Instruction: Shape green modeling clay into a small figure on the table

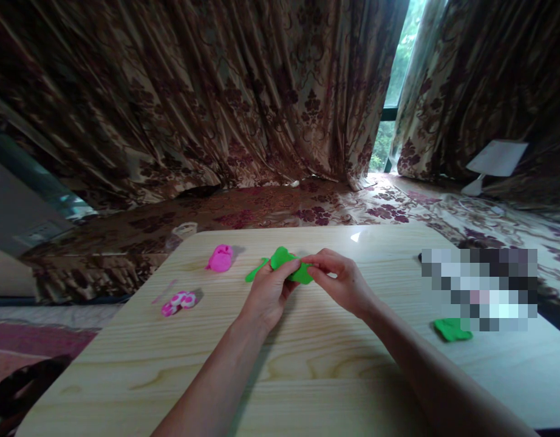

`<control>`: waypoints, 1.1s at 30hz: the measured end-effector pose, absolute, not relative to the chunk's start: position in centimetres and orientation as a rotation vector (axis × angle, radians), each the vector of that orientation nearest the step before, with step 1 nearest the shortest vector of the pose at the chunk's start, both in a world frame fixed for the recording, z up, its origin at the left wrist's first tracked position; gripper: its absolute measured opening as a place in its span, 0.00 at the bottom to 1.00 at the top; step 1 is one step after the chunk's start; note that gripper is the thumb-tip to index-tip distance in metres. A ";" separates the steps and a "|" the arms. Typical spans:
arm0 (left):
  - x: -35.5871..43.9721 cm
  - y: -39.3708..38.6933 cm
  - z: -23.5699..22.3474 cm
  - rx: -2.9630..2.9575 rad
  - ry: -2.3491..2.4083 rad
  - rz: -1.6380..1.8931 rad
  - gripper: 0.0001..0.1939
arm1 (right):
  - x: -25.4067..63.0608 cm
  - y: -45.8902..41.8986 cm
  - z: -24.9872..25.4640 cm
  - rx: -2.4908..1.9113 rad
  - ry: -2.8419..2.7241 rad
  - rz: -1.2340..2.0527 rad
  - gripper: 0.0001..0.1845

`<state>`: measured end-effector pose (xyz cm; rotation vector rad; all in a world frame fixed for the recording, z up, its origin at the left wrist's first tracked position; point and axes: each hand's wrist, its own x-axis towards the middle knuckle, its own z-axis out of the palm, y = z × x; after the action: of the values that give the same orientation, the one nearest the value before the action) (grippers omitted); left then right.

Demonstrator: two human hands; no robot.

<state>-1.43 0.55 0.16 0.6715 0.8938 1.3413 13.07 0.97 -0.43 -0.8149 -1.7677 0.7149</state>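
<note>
I see left hand point(271, 291) gripping green clay point(280, 257) above counter point(334, 364), far middle, likely steadying it; right hand point(341, 276) pinches edge from three o'clock. Pink lump point(221, 259) at clay's nine o'clock, probably leaving working room.

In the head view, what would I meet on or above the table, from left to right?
Pink-and-white piece → pink lump → left hand → right hand → separate green piece; the held green sheet overlaps the hands.
</note>
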 end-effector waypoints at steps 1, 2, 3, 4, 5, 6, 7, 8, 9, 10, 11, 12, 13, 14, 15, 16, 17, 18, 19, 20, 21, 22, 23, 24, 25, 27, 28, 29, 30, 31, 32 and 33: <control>-1.4 0.6 0.1 0.664 0.891 1.338 0.09 | 13.1 1.0 -0.4 -0.813 -1.776 0.711 0.12; -1.4 0.6 0.1 0.658 0.890 1.337 0.09 | 13.1 1.0 -0.4 -0.817 -1.778 0.715 0.11; -1.4 0.6 0.1 0.655 0.896 1.333 0.10 | 13.2 1.0 -0.3 -0.825 -1.769 0.728 0.11; -1.4 0.6 0.1 0.653 0.908 1.331 0.10 | 13.3 1.0 -0.2 -0.841 -1.743 0.747 0.12; -1.4 0.6 0.1 0.650 0.924 1.332 0.10 | 13.4 1.1 -0.2 -0.861 -1.710 0.768 0.13; -1.4 0.7 0.1 0.644 0.941 1.336 0.10 | 13.5 1.1 -0.1 -0.882 -1.676 0.782 0.14; -1.5 0.7 0.2 0.637 0.953 1.341 0.10 | 13.6 1.2 0.0 -0.895 -1.653 0.790 0.14; -1.5 0.7 0.2 0.628 0.954 1.347 0.11 | 13.7 1.2 0.1 -0.897 -1.645 0.789 0.14; -1.5 0.7 0.3 0.618 0.945 1.355 0.11 | 13.8 1.2 0.1 -0.892 -1.655 0.784 0.13; -1.4 0.7 0.4 0.605 0.929 1.365 0.10 | 13.8 1.3 0.2 -0.887 -1.670 0.780 0.12; -1.4 0.8 0.6 0.586 0.912 1.372 0.10 | 13.8 1.3 0.2 -0.889 -1.676 0.784 0.11; -1.4 0.8 0.7 0.562 0.900 1.377 0.09 | 13.8 1.4 0.2 -0.903 -1.661 0.796 0.11; -1.4 0.8 0.8 0.538 0.897 1.384 0.09 | 13.7 1.4 0.1 -0.927 -1.632 0.815 0.11; -1.3 0.8 0.8 0.524 0.902 1.390 0.09 | 13.7 1.5 0.1 -0.957 -1.598 0.838 0.11; -1.3 0.7 0.9 0.523 0.909 1.392 0.10 | 13.6 1.5 0.0 -0.984 -1.572 0.863 0.11; -1.3 0.7 0.8 0.538 0.912 1.393 0.10 | 13.6 1.5 -0.1 -1.003 -1.562 0.884 0.11; -1.3 0.7 0.8 0.562 0.910 1.394 0.10 | 13.6 1.6 -0.2 -1.016 -1.574 0.897 0.11; -1.4 0.7 0.7 0.590 0.903 1.394 0.11 | 13.5 1.6 -0.2 -1.026 -1.599 0.901 0.10; -1.4 0.6 0.6 0.617 0.895 1.390 0.12 | 13.5 1.6 -0.3 -1.038 -1.620 0.895 0.10; -1.4 0.6 0.5 0.637 0.892 1.386 0.13 | 13.5 1.6 -0.3 -1.044 -1.629 0.881 0.10; -1.5 0.6 0.3 0.655 0.894 1.382 0.14 | 13.4 1.6 -0.4 -1.040 -1.625 0.861 0.10; -1.5 0.6 0.2 0.671 0.899 1.375 0.15 | 13.4 1.5 -0.4 -1.024 -1.614 0.840 0.10; -1.5 0.6 0.1 0.685 0.904 1.365 0.15 | 13.4 1.5 -0.4 -0.999 -1.602 0.824 0.09; -1.4 0.5 0.1 0.696 0.905 1.353 0.15 | 13.3 1.5 -0.4 -0.970 -1.597 0.814 0.09; -1.4 0.5 0.0 0.707 0.901 1.337 0.14 | 13.2 1.5 -0.5 -0.947 -1.596 0.808 0.09; -1.2 0.4 0.0 0.732 0.885 1.296 0.13 | 13.0 1.5 -0.7 -0.936 -1.599 0.821 0.08; -1.1 0.3 0.1 0.746 0.884 1.278 0.14 | 13.0 1.5 -0.8 -0.941 -1.593 0.841 0.08; -1.1 0.3 0.1 0.756 0.888 1.264 0.14 | 12.9 1.5 -0.9 -0.945 -1.584 0.870 0.08; -1.1 0.3 0.1 0.763 0.894 1.259 0.15 | 12.9 1.5 -0.9 -0.949 -1.575 0.906 0.08; -1.1 0.2 0.2 0.764 0.899 1.264 0.15 | 12.9 1.5 -0.9 -0.951 -1.572 0.943 0.09; -1.2 0.3 0.2 0.762 0.897 1.279 0.14 | 12.9 1.5 -0.9 -0.953 -1.573 0.970 0.09; -1.2 0.3 0.2 0.759 0.891 1.294 0.13 | 13.0 1.5 -0.8 -0.956 -1.573 0.973 0.09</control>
<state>-1.23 0.28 0.15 0.7591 0.8906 1.2942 13.01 1.48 -0.81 -0.9562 -1.5729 0.9729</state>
